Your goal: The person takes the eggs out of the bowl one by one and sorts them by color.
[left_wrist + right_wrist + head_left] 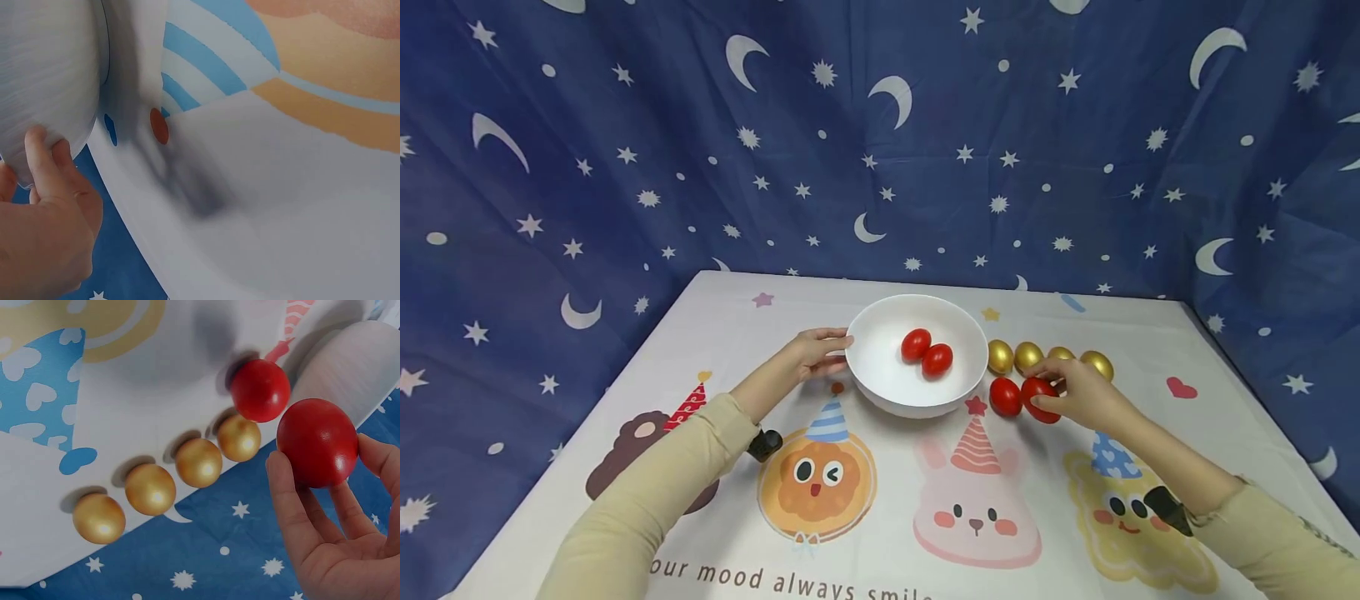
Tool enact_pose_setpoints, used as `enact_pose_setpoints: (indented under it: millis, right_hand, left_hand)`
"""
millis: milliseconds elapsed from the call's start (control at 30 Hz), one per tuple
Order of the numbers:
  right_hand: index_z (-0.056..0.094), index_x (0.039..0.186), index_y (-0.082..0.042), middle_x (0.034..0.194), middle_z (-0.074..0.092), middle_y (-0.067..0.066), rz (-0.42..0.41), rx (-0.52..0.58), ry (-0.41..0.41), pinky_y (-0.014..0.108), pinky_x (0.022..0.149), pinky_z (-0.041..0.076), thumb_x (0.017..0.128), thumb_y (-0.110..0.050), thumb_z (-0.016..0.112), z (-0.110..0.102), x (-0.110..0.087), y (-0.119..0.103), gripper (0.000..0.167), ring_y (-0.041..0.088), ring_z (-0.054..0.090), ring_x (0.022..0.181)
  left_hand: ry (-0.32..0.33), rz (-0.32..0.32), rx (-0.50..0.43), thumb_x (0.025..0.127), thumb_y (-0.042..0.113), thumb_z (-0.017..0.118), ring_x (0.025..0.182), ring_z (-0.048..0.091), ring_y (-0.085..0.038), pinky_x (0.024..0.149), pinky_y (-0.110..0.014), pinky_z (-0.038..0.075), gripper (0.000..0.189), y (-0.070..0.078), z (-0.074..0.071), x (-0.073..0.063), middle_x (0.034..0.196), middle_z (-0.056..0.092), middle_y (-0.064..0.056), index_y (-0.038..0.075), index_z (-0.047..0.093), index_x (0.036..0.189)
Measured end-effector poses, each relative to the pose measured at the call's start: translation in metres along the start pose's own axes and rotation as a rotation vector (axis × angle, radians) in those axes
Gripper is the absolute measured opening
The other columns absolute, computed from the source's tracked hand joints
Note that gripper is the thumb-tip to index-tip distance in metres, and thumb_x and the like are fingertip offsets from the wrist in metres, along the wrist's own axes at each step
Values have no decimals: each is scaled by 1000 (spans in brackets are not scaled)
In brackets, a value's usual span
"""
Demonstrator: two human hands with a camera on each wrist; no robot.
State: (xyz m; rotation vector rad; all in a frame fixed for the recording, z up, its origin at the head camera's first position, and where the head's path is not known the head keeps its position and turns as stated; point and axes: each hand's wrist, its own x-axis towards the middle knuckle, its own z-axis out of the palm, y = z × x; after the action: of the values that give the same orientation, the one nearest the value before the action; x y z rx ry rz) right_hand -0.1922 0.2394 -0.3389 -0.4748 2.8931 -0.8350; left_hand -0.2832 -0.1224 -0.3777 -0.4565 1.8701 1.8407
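Note:
A white bowl stands mid-table with two red eggs lying inside it. At its left side, my left hand pinches the rim between thumb and fingers; the left wrist view shows the fingertips on the bowl's wall. My right hand grips a red egg by its sides with thumb and fingertips, to the right of the bowl. Another red egg rests on the table between that held egg and the bowl.
Several gold eggs form a row on the table behind the red ones, right of the bowl. The white tablecloth carries printed cartoon figures. Behind the table hangs a dark blue curtain with moons and stars.

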Motion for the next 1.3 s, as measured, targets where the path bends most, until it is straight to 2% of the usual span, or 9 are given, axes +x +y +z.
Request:
enact_pose_setpoints:
  millis: [167, 433, 600, 733, 967, 1133, 1300]
  right_hand:
    - [63, 108, 8, 96, 64, 21, 33, -28, 10, 38, 68, 63, 78, -3, 72, 0, 5, 2, 32, 31, 60, 84]
    - [64, 105, 8, 94, 63, 23, 44, -56, -17, 37, 66, 62, 79, -2, 70, -1, 17, 12, 29, 34, 61, 83]
    - [62, 107, 10, 97, 61, 25, 100, -61, -31, 39, 68, 63, 80, -3, 69, -2, 23, 22, 31, 37, 59, 87]
    - [62, 107, 10, 97, 60, 25, 128, -62, -38, 37, 67, 62, 80, -4, 68, 3, 27, 31, 30, 36, 58, 87]
    - [63, 102, 10, 88, 61, 20, 95, -79, -36, 30, 61, 59, 78, -4, 71, 16, 31, 46, 28, 27, 58, 77]
    - [64, 101, 10, 85, 61, 18, 86, -85, -45, 28, 58, 56, 78, -4, 72, 22, 30, 49, 28, 25, 58, 74]
    - [63, 101, 7, 85, 61, 16, 120, -104, -68, 27, 57, 55, 79, -7, 72, 27, 31, 48, 28, 22, 57, 73]
  left_hand:
    - [-9, -1, 0, 92, 15, 62, 74, 61, -10, 65, -16, 60, 48, 5, 2, 1, 116, 54, -8, 12, 49, 138]
    - [0, -29, -26, 93, 16, 60, 76, 60, -10, 63, -14, 60, 49, 7, -1, 1, 128, 50, -9, 15, 46, 140]
    - [-8, -18, -32, 92, 15, 61, 81, 60, -12, 66, -15, 60, 50, 7, 3, 0, 131, 50, -10, 15, 46, 140]
    - [-5, -22, -32, 92, 15, 61, 84, 59, -13, 66, -15, 60, 49, 6, 4, 1, 128, 51, -9, 15, 47, 139]
    - [-12, -8, -26, 93, 14, 60, 77, 61, -11, 66, -16, 60, 49, 0, 1, 1, 136, 47, -13, 12, 45, 140]
    - [-15, -9, -35, 93, 13, 60, 72, 61, -9, 66, -16, 60, 49, -3, -1, 0, 126, 51, -11, 12, 45, 140]
    - [-9, -12, -26, 93, 13, 60, 70, 61, -9, 65, -15, 60, 49, -2, -1, 0, 117, 53, -9, 12, 46, 140]
